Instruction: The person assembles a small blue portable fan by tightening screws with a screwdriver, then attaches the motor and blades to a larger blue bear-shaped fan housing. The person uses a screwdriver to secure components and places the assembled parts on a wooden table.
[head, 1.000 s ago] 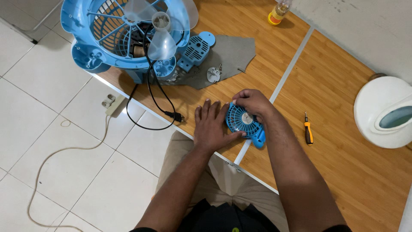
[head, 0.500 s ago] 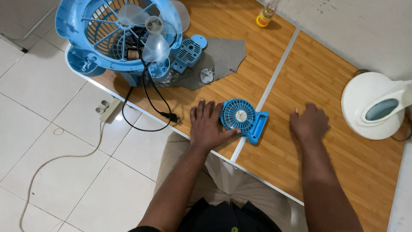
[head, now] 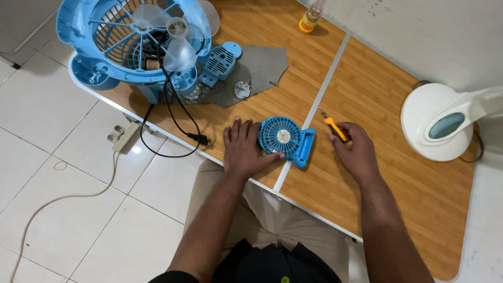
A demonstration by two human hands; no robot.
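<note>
A person's left hand [head: 244,148] is lying flat, fingers released, steadying a small round blue plastic handheld fan [head: 285,139], its grille not yet opened, near the wooden counter's [head: 398,173] front edge, while the right hand [head: 356,149] is gripping an orange-handled screwdriver [head: 334,127] just beside it.

Bare forearms, khaki trousers, seemingly black shirt.

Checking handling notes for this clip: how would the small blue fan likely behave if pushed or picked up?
The small blue fan looks like thin plastic, so probably light and stiff. It lies flat on the wooden table, so a push would likely slide it, not tip it. The left hand rests against it, perhaps steadying it. Its slotted grille may flex if squeezed.
</note>
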